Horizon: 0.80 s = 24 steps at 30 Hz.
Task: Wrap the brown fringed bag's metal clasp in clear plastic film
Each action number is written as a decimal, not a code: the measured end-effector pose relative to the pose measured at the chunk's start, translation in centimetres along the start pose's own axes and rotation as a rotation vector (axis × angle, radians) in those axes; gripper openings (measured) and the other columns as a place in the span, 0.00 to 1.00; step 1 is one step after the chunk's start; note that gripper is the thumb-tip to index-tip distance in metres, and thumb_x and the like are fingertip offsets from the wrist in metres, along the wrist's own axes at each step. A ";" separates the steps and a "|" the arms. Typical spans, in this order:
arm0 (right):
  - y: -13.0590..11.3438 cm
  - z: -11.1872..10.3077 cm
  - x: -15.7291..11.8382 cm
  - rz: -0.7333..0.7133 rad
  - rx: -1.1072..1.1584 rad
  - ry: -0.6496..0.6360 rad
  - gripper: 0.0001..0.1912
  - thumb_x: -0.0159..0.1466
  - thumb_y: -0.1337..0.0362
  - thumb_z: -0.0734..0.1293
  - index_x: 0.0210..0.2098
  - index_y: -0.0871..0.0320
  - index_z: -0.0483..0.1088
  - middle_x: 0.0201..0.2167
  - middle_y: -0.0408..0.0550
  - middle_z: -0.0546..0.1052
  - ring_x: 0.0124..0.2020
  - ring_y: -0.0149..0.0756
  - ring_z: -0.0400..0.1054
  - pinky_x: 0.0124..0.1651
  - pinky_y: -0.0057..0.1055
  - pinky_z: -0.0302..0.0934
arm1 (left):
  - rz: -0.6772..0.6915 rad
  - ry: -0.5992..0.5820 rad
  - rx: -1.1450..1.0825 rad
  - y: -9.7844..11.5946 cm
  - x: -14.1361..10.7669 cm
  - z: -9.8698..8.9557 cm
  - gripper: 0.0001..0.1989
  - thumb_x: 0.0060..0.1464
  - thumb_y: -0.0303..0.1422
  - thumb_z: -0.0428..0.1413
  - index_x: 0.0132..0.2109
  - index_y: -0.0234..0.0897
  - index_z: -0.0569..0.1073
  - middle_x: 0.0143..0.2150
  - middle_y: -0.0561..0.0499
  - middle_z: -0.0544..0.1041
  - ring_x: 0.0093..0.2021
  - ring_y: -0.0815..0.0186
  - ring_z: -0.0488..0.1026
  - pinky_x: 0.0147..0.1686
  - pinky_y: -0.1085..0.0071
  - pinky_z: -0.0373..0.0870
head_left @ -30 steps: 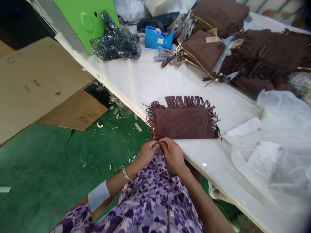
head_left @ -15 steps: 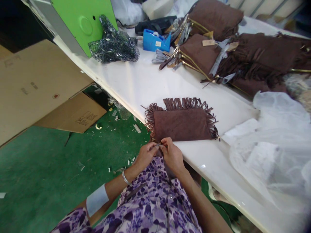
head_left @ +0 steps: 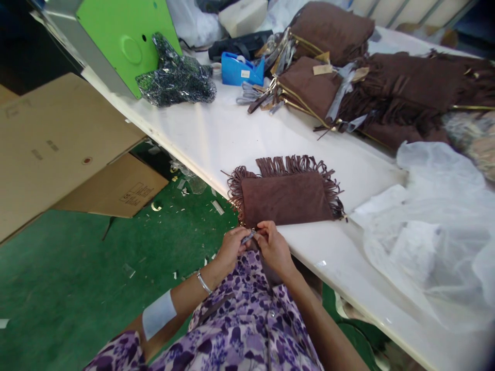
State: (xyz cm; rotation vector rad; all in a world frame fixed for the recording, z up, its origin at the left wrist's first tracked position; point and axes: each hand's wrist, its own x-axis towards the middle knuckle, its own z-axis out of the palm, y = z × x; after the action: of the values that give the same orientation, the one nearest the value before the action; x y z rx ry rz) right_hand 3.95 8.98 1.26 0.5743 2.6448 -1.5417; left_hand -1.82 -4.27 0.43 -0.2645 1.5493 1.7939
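Note:
A brown fringed clutch bag [head_left: 286,198] lies flat at the near edge of the white table, its fringe spread along the far side and both ends. Just off its near left corner, where small gold-coloured metal shows, my two hands meet. My left hand [head_left: 231,250] is closed, pinching a narrow grey strip [head_left: 248,237] between thumb and fingers. Fingers of my right hand [head_left: 274,250] are pinched at the strip's upper end, beside the bag's corner. What lies under the fingertips is mostly hidden.
Several brown fringed bags [head_left: 417,82] are piled at the back right. Thin white plastic sheeting [head_left: 421,226] covers the table's right side. A blue tape dispenser [head_left: 242,69], a dark plastic-wrapped bundle [head_left: 176,74] and a green panel [head_left: 124,31] stand behind. Cardboard [head_left: 58,149] is at left.
The grey strip now shows more plainly between my fingers. My left hand has turned slightly around it, while the bag stays in place. The whole view has shifted a little.

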 end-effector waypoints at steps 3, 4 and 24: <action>-0.4 0.0 -0.2 0.017 -0.085 0.026 0.12 0.65 0.64 0.59 0.48 0.55 0.61 0.35 0.46 0.76 0.34 0.37 0.71 0.36 0.29 0.59 | -0.019 0.002 -0.025 -0.4 0.3 -0.1 0.11 0.49 0.38 0.56 0.28 0.35 0.66 0.21 0.56 0.65 0.16 0.75 0.51 0.15 0.77 0.40; -0.5 0.0 -0.3 0.020 -0.118 0.037 0.12 0.65 0.64 0.59 0.48 0.55 0.61 0.35 0.46 0.76 0.34 0.37 0.71 0.36 0.29 0.58 | -0.023 0.001 -0.032 -0.4 0.4 -0.1 0.11 0.49 0.38 0.56 0.28 0.35 0.66 0.21 0.56 0.65 0.16 0.75 0.52 0.15 0.77 0.41; -1.1 0.9 -1.3 0.105 0.235 0.171 0.05 0.62 0.60 0.63 0.37 0.46 0.71 0.36 0.39 0.76 0.35 0.37 0.70 0.35 0.33 0.65 | -0.019 0.248 0.212 0.0 1.5 1.9 0.18 0.28 0.53 0.59 0.14 0.46 0.66 0.13 0.58 0.62 0.13 0.64 0.59 0.15 0.68 0.53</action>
State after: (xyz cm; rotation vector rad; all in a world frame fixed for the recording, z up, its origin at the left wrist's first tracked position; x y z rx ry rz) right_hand 4.70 7.36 1.99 0.8792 2.5157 -1.8621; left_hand -2.32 -1.89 0.02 -0.4093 1.8882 1.6129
